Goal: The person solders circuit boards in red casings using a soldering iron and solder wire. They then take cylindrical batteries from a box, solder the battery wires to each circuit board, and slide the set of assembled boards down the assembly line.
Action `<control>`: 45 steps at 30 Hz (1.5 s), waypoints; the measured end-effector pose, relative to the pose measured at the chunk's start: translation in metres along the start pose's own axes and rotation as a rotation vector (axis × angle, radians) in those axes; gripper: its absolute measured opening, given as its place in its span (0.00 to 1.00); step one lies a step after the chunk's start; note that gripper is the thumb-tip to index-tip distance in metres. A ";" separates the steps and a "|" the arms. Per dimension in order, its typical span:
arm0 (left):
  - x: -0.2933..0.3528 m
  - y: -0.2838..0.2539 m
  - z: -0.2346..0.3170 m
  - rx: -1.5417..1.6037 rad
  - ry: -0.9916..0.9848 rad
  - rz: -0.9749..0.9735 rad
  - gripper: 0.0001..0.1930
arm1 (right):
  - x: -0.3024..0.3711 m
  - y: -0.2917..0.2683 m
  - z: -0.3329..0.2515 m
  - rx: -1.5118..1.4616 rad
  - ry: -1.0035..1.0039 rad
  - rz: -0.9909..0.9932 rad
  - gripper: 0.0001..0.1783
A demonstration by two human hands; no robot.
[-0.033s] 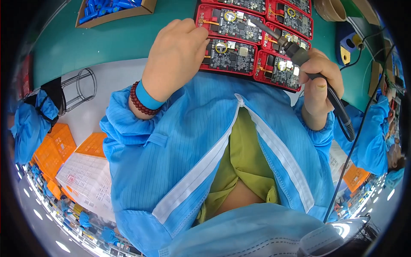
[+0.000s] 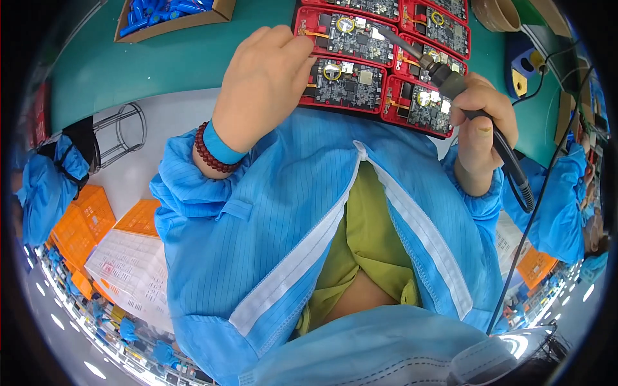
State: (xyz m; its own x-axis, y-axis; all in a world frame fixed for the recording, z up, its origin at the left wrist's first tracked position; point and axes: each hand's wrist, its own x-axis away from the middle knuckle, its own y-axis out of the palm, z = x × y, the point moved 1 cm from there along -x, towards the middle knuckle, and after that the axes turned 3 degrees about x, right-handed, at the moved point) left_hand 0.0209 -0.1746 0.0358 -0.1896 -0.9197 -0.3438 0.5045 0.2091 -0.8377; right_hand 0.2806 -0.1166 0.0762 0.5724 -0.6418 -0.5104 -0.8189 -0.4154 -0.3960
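I see the right hand (image 2: pixel 484 121) clamped round the iron (image 2: pixel 445 78); left hand (image 2: pixel 262 90), can't tell; beside its fingers, boards (image 2: pixel 353 85) look seated, cases (image 2: pixel 305 23) uncovered.

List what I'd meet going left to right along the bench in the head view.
Cardboard box of blue parts, left hand, front-left circuit board, front-right circuit board, right hand, blue-and-yellow stand.

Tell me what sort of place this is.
Probably an electronics assembly workshop: the right hand holds what looks like a soldering iron, and several circuit boards sit in red cases.
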 end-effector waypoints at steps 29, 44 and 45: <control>-0.011 -0.071 -0.109 -0.416 -0.125 0.095 0.09 | -0.001 -0.008 0.010 -0.040 -0.035 0.181 0.20; -0.032 -0.060 -0.141 -0.126 -0.314 -0.128 0.09 | 0.006 -0.012 0.003 -0.101 -0.029 0.176 0.14; -0.035 -0.058 -0.138 -0.106 -0.349 -0.116 0.09 | 0.006 -0.013 0.005 -0.096 -0.042 0.165 0.14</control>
State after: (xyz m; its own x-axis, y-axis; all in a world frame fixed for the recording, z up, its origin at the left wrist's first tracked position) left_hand -0.1185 -0.1089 0.0377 0.0667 -0.9933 -0.0943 0.4027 0.1133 -0.9083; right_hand 0.2953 -0.1123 0.0748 0.4294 -0.6795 -0.5948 -0.9010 -0.3674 -0.2308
